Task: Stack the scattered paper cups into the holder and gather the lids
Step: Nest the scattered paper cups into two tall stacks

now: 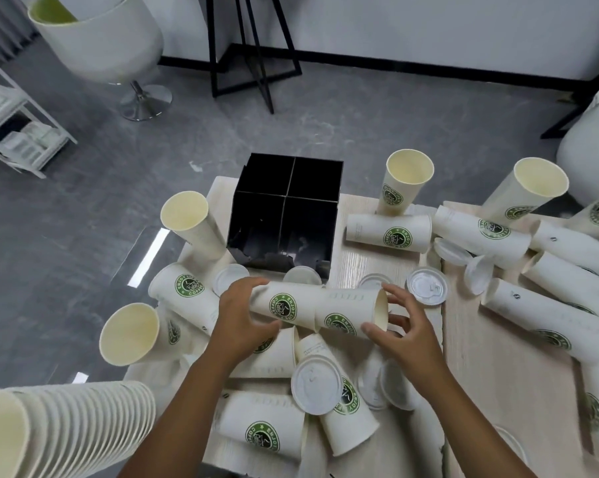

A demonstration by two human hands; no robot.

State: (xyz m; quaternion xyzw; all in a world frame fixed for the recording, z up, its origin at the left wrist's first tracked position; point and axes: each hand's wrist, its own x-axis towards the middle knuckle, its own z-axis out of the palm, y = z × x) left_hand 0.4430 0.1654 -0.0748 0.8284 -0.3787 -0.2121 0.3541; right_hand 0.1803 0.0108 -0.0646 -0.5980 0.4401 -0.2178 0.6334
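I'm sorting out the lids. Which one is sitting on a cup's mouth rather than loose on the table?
The big white lid nearest the camera, between the forearms, covering the mouth of a tipped-over cup. The other lids lie loose on the table.

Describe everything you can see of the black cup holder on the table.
The black cup holder is a glossy, square, open-topped box, seemingly plastic or acrylic, split by crossed dividers into four compartments. No cups stand in it. It sits upright at the table's far edge, its near lower edge looking ragged. A cup leans at its left; lids lie in front.
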